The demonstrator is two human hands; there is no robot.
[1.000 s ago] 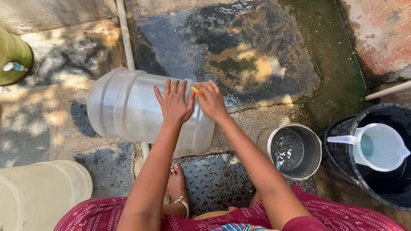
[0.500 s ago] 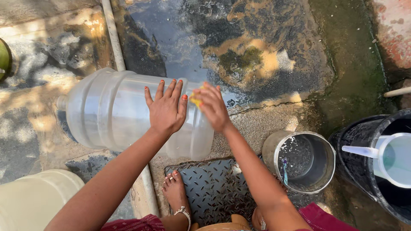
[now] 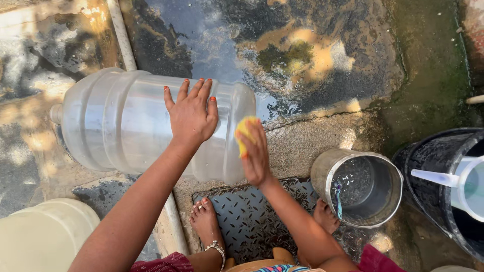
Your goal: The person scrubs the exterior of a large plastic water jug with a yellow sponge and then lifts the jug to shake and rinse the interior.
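Note:
A big clear plastic water jug lies on its side on the wet ground, its neck pointing left. My left hand rests flat on top of the jug with the fingers spread. My right hand grips a yellow sponge and presses it against the jug's round base at the right end. My bare feet stand on a metal tread plate below the jug.
A steel bucket stands right of my feet. A black tub at the far right holds a pale plastic jug. A pale container sits bottom left. A pipe runs past the jug. Wet, stained concrete lies beyond.
My right hand has slid the sponge from the top of the jug down onto its base end. My left hand stays flat on the jug.

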